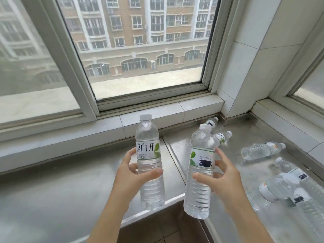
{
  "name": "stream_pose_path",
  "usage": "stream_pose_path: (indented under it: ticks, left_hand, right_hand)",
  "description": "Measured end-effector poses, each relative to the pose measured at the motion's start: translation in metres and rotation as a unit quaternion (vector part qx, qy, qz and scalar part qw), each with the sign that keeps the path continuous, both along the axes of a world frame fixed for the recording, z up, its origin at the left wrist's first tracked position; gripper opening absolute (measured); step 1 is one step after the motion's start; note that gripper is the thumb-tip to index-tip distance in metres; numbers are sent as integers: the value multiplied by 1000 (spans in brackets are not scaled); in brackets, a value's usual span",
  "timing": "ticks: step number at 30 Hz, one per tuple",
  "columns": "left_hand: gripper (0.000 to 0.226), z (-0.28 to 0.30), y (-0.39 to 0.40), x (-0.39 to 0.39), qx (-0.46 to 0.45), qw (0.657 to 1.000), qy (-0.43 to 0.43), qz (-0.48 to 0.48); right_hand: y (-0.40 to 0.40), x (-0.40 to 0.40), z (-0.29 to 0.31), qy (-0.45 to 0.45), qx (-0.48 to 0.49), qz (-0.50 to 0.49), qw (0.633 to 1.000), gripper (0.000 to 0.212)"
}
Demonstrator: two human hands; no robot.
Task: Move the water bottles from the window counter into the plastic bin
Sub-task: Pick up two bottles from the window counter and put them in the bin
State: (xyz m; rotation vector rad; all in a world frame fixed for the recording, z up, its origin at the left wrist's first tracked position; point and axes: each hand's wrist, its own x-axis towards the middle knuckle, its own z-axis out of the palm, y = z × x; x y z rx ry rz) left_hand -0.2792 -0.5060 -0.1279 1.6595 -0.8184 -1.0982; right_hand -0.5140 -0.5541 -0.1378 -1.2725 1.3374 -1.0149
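Observation:
My left hand (130,174) grips a clear water bottle (149,149) with a white cap and a white-and-green label, held upright above the steel counter. My right hand (222,174) grips a second clear bottle (199,174), tilted slightly, label facing me. Both bottles hang in the air over the gap between two counter sections. Several more bottles lie on their sides on the right counter: one (261,150) near the wall, two (219,135) behind the held bottle, others (280,186) at the right edge. No plastic bin is in view.
A steel window counter (61,190) runs along the left and another section (245,130) fills the right corner. A tiled sill (150,114) and large window stand behind. Brown floor tiles (168,225) show in the gap below my hands.

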Motion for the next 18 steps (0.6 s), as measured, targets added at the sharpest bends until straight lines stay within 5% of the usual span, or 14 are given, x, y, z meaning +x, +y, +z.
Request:
stream_pose_path:
  ticks: [9, 18]
  left_hand:
    - [89, 20, 145, -8, -1, 988, -5, 152]
    - [101, 21, 270, 13, -15, 942, -14, 336]
  right_hand:
    - [64, 21, 27, -22, 14, 171, 985, 97]
    - [132, 108, 33, -40, 36, 368, 928, 98]
